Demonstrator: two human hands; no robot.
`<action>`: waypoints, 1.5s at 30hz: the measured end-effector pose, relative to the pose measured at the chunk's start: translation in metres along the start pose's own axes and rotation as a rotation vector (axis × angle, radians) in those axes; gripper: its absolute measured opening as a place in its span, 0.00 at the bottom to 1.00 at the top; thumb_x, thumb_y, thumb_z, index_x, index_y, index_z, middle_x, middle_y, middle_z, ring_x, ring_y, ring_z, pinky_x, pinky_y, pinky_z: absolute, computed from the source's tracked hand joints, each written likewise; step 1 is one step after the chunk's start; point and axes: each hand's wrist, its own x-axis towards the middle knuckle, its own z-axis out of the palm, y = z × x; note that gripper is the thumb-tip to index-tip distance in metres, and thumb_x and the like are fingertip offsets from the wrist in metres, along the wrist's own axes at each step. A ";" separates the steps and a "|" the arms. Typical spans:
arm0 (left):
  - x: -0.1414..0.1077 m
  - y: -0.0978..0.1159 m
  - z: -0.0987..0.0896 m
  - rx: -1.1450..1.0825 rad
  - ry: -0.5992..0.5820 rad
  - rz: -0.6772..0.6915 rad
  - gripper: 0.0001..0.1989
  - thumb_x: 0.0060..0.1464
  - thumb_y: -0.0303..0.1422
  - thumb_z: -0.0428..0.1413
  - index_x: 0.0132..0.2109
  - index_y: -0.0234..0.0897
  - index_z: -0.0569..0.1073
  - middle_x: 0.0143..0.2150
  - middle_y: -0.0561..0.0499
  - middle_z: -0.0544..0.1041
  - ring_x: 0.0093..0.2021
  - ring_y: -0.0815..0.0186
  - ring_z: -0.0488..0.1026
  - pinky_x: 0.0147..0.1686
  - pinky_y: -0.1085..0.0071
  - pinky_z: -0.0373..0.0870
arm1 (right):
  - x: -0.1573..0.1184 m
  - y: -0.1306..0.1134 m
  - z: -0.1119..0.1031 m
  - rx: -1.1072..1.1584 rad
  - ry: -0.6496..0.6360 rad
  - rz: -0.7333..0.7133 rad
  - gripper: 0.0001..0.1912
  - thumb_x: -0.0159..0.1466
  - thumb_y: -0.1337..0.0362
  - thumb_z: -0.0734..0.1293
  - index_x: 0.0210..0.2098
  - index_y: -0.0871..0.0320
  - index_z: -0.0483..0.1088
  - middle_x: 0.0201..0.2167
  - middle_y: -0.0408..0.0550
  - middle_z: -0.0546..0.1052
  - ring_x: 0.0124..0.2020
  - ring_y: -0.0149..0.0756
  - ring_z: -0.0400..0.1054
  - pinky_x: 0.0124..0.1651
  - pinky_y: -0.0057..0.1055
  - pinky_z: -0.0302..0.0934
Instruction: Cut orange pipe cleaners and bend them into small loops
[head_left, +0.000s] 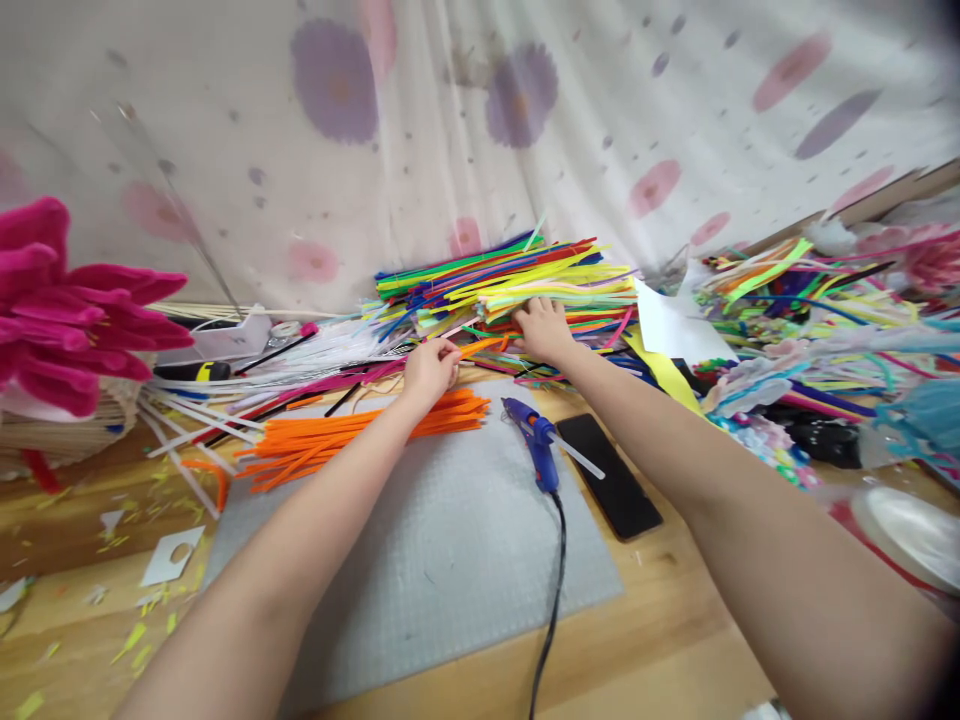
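Observation:
My left hand (433,370) is closed, its thumb and finger pinching the end of an orange pipe cleaner (484,347). My right hand (543,328) reaches onto the front of a multicoloured pile of pipe cleaners (510,275), fingers bent down among the stems; what its fingertips hold is hidden. Below my left hand, a bundle of orange pipe cleaners (322,445) lies across the top of a grey cutting mat (450,540). A blue glue gun (538,445) with a clear glue stick rests on the mat's right side.
A black phone (611,480) lies right of the glue gun, whose cord runs to the front edge. A large pink flower (67,310) stands at left. Craft materials and white paper (682,325) crowd the right; yellow scraps litter the lower left. A flowered curtain (450,130) hangs behind.

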 end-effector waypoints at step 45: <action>-0.109 -0.079 -0.188 0.962 -0.254 0.151 0.14 0.51 0.41 0.44 0.38 0.42 0.70 0.39 0.45 0.72 0.44 0.55 0.66 0.44 0.62 0.61 | 0.003 -0.004 0.000 -0.015 -0.046 0.025 0.23 0.58 0.52 0.60 0.47 0.60 0.66 0.45 0.60 0.66 0.48 0.49 0.56 0.47 0.41 0.48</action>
